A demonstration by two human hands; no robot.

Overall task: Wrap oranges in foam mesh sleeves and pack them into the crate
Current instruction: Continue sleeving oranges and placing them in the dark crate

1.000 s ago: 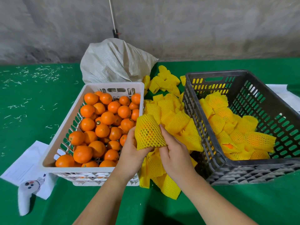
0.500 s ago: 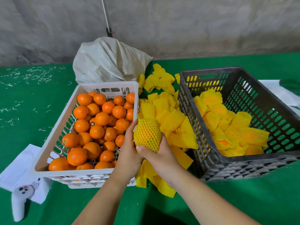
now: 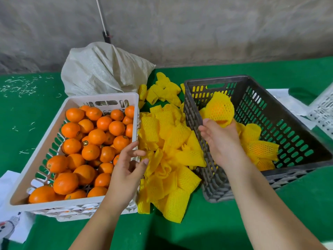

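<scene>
My right hand (image 3: 220, 139) holds a wrapped orange (image 3: 219, 109) in its yellow foam mesh sleeve over the left side of the dark grey crate (image 3: 297, 121). Several wrapped oranges (image 3: 261, 150) lie inside that crate. My left hand (image 3: 128, 168) is empty, fingers apart, between the white basket (image 3: 45, 150) and the pile of empty yellow sleeves (image 3: 171, 156). The white basket on the left is full of bare oranges (image 3: 93, 138).
A pale woven sack (image 3: 104, 69) stands behind the white basket, with more loose sleeves (image 3: 162, 89) beside it. White paper (image 3: 10, 181) and a small white controller (image 3: 7, 226) lie at the lower left. Another white basket's corner (image 3: 322, 109) shows at the right edge. A concrete wall is behind.
Both hands held the wrapped orange over the sleeve pile. My right hand has carried it rightwards over the dark crate, and my left hand has let go and stayed by the white basket.
</scene>
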